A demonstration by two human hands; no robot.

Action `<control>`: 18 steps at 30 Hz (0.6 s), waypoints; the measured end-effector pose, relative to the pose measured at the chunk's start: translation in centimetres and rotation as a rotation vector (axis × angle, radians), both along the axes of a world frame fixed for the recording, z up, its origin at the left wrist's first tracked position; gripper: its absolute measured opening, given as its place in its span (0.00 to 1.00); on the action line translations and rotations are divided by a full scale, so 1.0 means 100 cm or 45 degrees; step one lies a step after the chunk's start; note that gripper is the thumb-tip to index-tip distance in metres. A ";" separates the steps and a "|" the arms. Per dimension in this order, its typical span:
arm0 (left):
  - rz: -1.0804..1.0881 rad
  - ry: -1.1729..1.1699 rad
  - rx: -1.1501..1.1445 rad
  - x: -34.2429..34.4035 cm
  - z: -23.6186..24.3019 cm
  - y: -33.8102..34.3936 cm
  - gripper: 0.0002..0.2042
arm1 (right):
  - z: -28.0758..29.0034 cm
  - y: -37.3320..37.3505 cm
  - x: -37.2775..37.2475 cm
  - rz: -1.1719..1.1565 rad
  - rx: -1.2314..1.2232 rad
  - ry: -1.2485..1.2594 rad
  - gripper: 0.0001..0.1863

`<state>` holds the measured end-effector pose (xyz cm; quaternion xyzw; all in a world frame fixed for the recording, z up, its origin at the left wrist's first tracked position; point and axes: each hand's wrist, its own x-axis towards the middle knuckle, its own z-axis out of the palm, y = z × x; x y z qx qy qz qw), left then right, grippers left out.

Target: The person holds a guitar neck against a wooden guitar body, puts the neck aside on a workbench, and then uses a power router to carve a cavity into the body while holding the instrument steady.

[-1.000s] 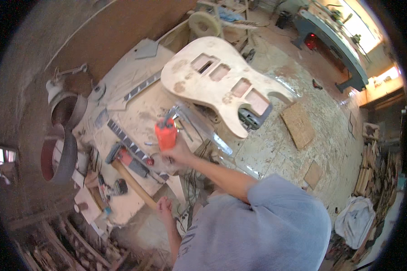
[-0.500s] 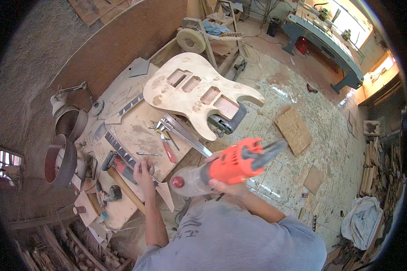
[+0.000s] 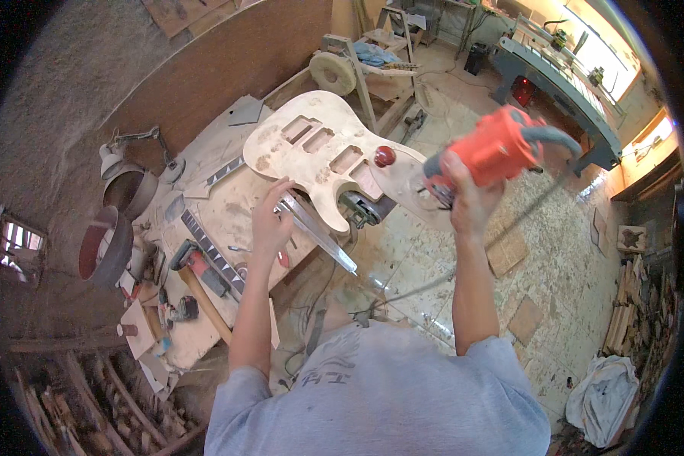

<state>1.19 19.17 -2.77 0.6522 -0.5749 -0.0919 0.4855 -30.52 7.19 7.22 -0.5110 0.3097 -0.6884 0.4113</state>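
"Where is the left grip (image 3: 270, 220)?"

"Half curled by the near edge of the pale guitar body (image 3: 311, 166); whether it presses that edge or holds the long metal tool (image 3: 323, 242) beside it, there's no saying. The body juts past the surface (image 3: 234, 204), so weight on the overhang might tip it, if nothing secures it."

"And the right grip (image 3: 471, 199)?"

"Wrapped round an orange-red router (image 3: 498, 148). Its clear base (image 3: 410, 190) overlaps the body's right end in view, though contact can't be judged. One-handed, the router could swing and dent the wood. Its grey cord (image 3: 562, 138) hangs in a long loop; a snag there would probably tug the router askew."

"Any containers?"

"The body's recesses (image 3: 319, 139) come nearest; pale wood shows at the bottom of most. Farther right, a dark bin (image 3: 476, 58) stands in the background, its contents too small to make out."
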 end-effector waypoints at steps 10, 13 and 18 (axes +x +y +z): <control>-0.312 -0.016 0.001 0.013 0.011 -0.062 0.28 | -0.026 -0.048 0.107 0.331 0.054 0.347 0.37; -0.358 -0.182 -0.023 0.020 -0.001 -0.073 0.32 | -0.034 -0.054 0.119 0.337 0.015 0.436 0.40; -0.481 -0.211 -0.008 0.028 -0.010 -0.092 0.35 | -0.050 -0.072 0.124 0.374 0.156 0.493 0.38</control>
